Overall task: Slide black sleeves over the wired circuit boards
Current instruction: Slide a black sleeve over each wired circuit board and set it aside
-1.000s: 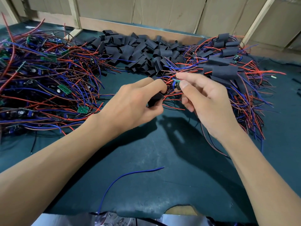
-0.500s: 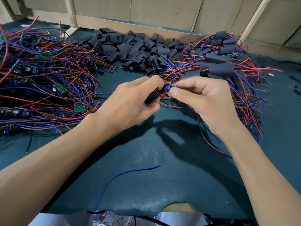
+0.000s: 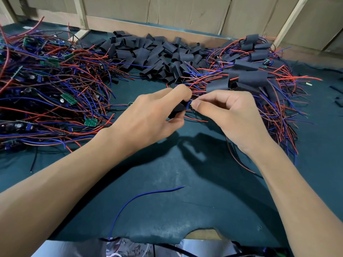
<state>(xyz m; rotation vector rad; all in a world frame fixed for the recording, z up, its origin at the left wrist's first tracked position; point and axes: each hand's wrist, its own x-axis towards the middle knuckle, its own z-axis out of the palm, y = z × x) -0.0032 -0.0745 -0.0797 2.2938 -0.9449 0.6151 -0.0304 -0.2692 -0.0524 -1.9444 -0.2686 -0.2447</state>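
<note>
The left hand holds a black sleeve, with its grip clamped around it. The right hand pinches a small wired circuit board right at the sleeve's open end. Both hands meet above the dark green worktop. A heap of loose sleeves lies at the back. Bare boards with red and blue wires lie on the left. Sleeved boards lie on the right.

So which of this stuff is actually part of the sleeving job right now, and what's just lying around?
In the job:
- left hand gripping a black sleeve
- right hand pinching a wired board
- pile of loose sleeves
- bare boards pile
- sleeved boards pile

Lying about:
- loose blue wire
- cardboard wall
</note>
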